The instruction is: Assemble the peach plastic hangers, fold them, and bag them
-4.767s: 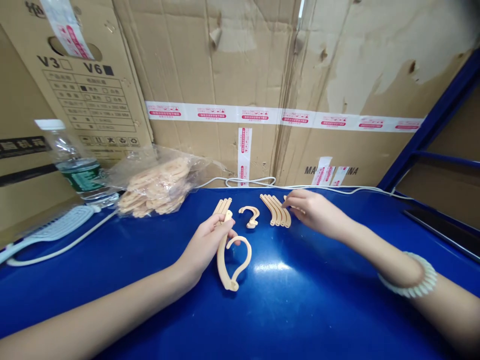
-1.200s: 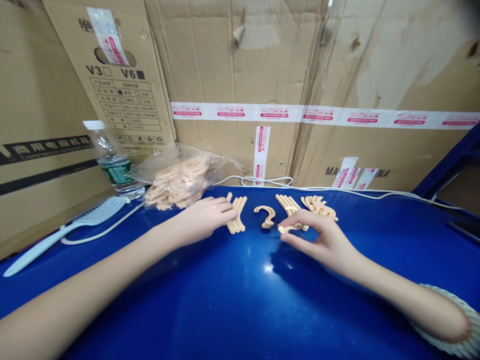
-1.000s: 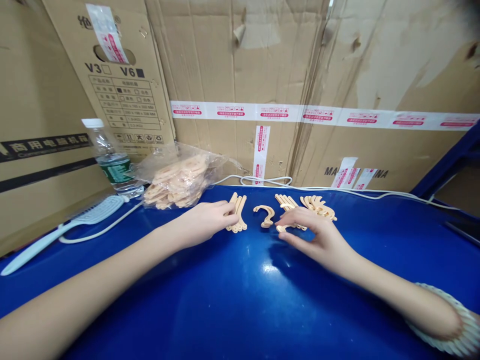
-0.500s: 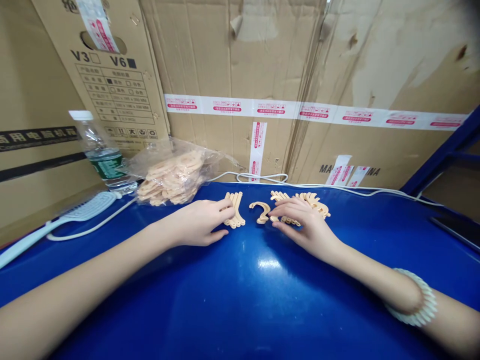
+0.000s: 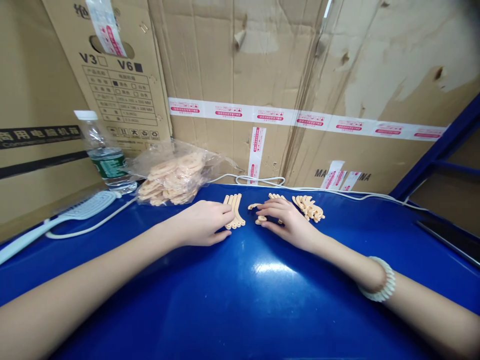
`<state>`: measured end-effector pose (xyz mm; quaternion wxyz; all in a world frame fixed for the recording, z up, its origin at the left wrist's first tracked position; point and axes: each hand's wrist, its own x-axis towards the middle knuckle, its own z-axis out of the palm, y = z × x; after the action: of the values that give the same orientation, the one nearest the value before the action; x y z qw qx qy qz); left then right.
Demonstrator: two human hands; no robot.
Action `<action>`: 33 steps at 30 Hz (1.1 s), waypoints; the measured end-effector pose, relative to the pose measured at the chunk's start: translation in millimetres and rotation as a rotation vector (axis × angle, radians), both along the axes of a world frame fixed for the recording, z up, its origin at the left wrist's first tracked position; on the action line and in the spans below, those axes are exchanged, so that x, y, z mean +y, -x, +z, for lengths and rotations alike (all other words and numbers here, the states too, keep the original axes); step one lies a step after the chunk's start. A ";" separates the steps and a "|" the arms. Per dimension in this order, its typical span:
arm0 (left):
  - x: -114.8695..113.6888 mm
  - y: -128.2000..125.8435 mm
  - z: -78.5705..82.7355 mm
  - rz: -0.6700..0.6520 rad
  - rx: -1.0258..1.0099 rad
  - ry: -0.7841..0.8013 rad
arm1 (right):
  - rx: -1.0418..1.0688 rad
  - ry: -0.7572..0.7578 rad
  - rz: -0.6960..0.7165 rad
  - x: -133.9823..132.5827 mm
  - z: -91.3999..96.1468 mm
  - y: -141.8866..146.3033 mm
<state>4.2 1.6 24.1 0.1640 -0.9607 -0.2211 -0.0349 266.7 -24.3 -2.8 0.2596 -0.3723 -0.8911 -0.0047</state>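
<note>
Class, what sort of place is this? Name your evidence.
Probably a makeshift workbench: a blue tabletop, taped cardboard behind it, and curved beige pieces laid side by side.

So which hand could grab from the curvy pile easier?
Probably the right hand: it's close to the curvy pile, though near another piece too. The left hand is farther, by the strips.

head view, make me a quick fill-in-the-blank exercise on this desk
The bottle cap is coloured ____.
The tabletop is coloured ____.
One row of strips lies by the left hand, the loose heap beyond the ____ hand.
In the picture, the plastic bag lies to the ____ of that row.
Missing words: white; blue; right; left.
</note>
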 end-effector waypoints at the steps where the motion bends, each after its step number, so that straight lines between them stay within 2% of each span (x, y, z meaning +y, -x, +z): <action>1: -1.1 -0.7 0.1 0.023 -0.006 -0.008 | 0.003 0.003 0.004 -3.2 2.5 -2.7; 4: -12.1 -6.0 -1.4 0.114 -0.088 -0.017 | -0.024 0.013 -0.047 -13.8 13.1 -15.5; 7: -35.6 -17.3 -7.3 0.274 -0.159 0.051 | -0.147 0.057 -0.162 -22.4 19.9 -29.4; 9: -52.5 -26.6 -13.1 0.360 -0.153 0.181 | -0.251 0.104 -0.201 -26.6 17.9 -34.7; 13: -68.6 -40.0 -25.9 0.395 -0.168 0.343 | -0.390 0.164 -0.228 -34.3 0.9 -33.8; 17: -62.5 -39.9 -39.9 0.401 -0.201 0.359 | -0.419 0.185 -0.201 -40.4 -12.4 -26.9; 20: -56.7 -36.4 -46.0 0.388 -0.218 0.334 | -0.423 0.208 -0.202 -41.5 -10.2 -22.7; 24: -50.8 -34.9 -40.9 0.401 -0.182 0.372 | -0.439 0.263 -0.220 -36.6 -2.0 -21.6; 28: -38.7 -35.0 -33.5 0.414 -0.171 0.397 | -0.407 0.262 -0.246 -25.5 -2.7 -25.9; 33: -21.5 -32.3 -35.7 0.415 -0.174 0.382 | -0.398 0.262 -0.261 -16.0 -1.6 -31.1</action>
<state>36.5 -20.0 -11.6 -0.0359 -0.9020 -0.4284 -0.0407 297.9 -40.3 -4.4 0.0263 -0.5061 -0.8621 0.0042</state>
